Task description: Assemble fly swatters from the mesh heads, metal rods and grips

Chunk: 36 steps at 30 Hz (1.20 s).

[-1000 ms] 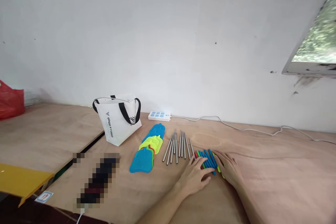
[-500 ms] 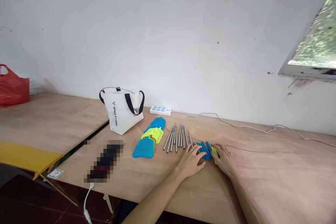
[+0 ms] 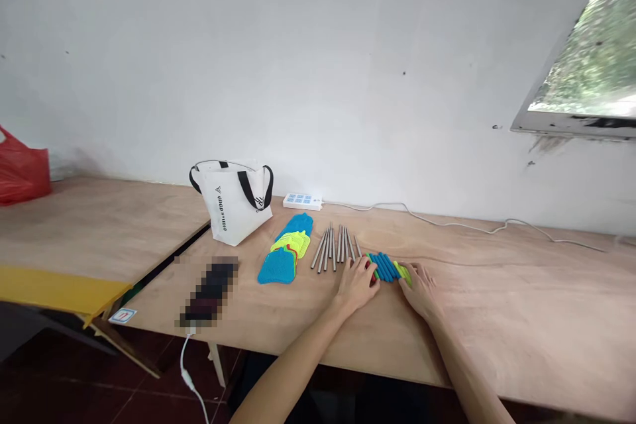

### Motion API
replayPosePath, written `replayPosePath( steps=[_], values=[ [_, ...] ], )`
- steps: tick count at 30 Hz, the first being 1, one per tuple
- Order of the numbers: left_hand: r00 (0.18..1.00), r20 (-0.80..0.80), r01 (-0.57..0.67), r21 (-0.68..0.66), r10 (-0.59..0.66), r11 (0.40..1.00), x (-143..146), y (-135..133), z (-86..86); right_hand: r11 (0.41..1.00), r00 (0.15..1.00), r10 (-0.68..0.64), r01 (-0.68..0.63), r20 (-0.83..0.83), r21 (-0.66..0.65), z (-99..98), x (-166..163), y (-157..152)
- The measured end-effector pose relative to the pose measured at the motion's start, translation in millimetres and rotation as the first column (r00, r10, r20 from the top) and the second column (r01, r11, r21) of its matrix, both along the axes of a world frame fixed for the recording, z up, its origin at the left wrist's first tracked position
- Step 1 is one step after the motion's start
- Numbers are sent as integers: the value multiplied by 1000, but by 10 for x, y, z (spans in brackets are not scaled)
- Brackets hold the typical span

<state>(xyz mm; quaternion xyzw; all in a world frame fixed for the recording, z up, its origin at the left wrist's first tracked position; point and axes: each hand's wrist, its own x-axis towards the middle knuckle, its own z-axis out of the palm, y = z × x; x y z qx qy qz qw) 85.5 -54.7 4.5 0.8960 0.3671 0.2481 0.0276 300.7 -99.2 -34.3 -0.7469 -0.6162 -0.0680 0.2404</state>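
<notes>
Several blue tubes [image 3: 383, 266] lie between left hand [image 3: 356, 286] and right hand [image 3: 418, 290], fingers bent, grip unclear; uneven pushing could roll them apart.

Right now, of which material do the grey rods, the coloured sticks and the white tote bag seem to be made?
Grey rods: likely metal, as light streaks run along their smooth surface.
Coloured sticks: perhaps plastic or foam; solid, fairly matte colour leaves it open.
White tote bag: probably matte nonwoven or coated fabric; its panels stand stiff and fairly smooth.
</notes>
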Motion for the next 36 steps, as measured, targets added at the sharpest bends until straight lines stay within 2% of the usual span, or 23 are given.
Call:
replayPosePath(
  steps=[11,18,21,25,27,30,32,36],
  values=[
    [999,8,-53,60,52,997,39,-3,-22,997,997,-56,53,47,63,-110,110,109],
    [999,-19,-30,44,31,999,40,11,-37,986,987,-159,160,-26,47,-161,117,177],
    [1000,-17,-16,34,17,999,34,15,-44,985,986,-153,158,-69,74,-154,133,201],
    [1000,-11,-3,26,3,1000,25,3,-23,988,993,-60,73,-101,139,-110,69,183],
    [1000,-1,0,29,0,1000,23,-2,-8,979,989,64,-36,-135,201,-59,-29,182],
    [1000,8,9,8,-9,1000,21,2,1,930,942,281,-221,-184,293,54,-215,247],
    [1000,7,11,-9,-11,1000,20,10,-6,912,911,357,-292,-206,289,131,-324,340],
    [1000,6,11,18,-11,1000,12,23,-39,903,879,411,-355,-244,241,182,-433,533]
  ],
)
